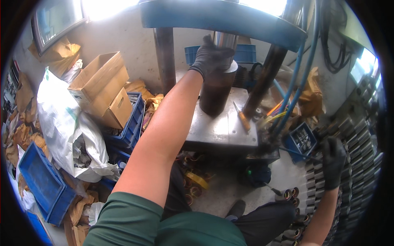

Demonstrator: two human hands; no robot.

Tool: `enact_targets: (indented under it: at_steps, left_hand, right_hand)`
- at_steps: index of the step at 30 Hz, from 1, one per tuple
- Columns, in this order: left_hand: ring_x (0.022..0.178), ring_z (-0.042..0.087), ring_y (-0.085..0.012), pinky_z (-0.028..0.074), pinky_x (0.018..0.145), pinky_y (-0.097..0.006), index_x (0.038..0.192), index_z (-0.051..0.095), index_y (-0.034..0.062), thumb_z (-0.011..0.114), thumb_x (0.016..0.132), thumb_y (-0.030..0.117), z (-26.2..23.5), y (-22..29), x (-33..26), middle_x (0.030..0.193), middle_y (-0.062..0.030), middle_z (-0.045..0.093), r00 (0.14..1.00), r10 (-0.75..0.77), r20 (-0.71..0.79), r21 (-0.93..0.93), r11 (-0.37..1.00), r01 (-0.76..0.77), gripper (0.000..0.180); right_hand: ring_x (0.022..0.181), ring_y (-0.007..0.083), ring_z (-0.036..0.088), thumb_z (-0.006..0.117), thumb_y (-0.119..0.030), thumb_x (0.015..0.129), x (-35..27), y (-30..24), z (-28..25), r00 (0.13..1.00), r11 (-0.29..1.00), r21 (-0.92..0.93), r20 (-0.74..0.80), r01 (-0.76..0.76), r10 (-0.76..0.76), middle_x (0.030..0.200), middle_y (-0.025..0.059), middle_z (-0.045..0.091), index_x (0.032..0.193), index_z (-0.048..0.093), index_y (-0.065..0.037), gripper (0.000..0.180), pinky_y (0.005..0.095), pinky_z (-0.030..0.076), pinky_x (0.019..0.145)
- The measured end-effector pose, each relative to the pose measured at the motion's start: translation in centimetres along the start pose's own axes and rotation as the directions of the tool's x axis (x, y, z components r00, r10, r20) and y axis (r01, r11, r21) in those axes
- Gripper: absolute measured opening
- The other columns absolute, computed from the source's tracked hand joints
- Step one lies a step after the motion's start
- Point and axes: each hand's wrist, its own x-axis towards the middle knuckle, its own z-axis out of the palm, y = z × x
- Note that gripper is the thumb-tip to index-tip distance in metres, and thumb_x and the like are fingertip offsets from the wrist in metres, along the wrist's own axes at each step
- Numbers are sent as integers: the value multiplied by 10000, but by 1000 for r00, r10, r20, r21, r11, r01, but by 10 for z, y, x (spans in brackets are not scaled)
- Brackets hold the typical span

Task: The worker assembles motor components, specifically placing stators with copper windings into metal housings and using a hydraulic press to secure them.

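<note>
I am closing my left hand (pixel 210 55) over the top of the upright dark cylinder (pixel 216 92) on the press table (pixel 213 125). My right hand (pixel 332 162) is resting on stacked metal parts (pixel 361 147), grip unclear.

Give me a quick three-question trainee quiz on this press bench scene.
1. True or false: the gloved left hand rests on top of the dark metal cylinder on the grey steel press table.
2. What lies on the table right of the cylinder? A) orange-handled screwdriver B) hammer C) wrench
3. Which hand reaches over the rows of stacked grey metal parts?

Key: 1 true; 2 A; 3 the right hand.
</note>
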Motion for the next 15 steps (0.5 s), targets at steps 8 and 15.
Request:
enact_targets:
  at_steps: [8, 15]
  left_hand:
    - [1181, 643, -347, 502, 1021, -399, 1416, 341, -29, 821, 686, 453, -4, 19, -12, 1281, -247, 618, 1000, 20, -8, 158, 987, -18, 997]
    - [1144, 640, -303, 500, 1010, -392, 1417, 349, -17, 826, 740, 389, -12, 47, -48, 1294, -200, 599, 998, -61, 14, 245, 968, 56, 922]
  right_hand:
    - [924, 348, 678, 630, -400, 1016, 84, 39, 36, 996, 987, 141, 35, -81, 77, 980, 195, 697, 1195, 680, 13, 452, 416, 518, 851]
    - [1011, 408, 674, 722, -334, 910, 62, 36, 24, 986, 906, -393, 5, 154, -166, 1208, 228, 654, 1284, 642, 0, 508, 446, 524, 929]
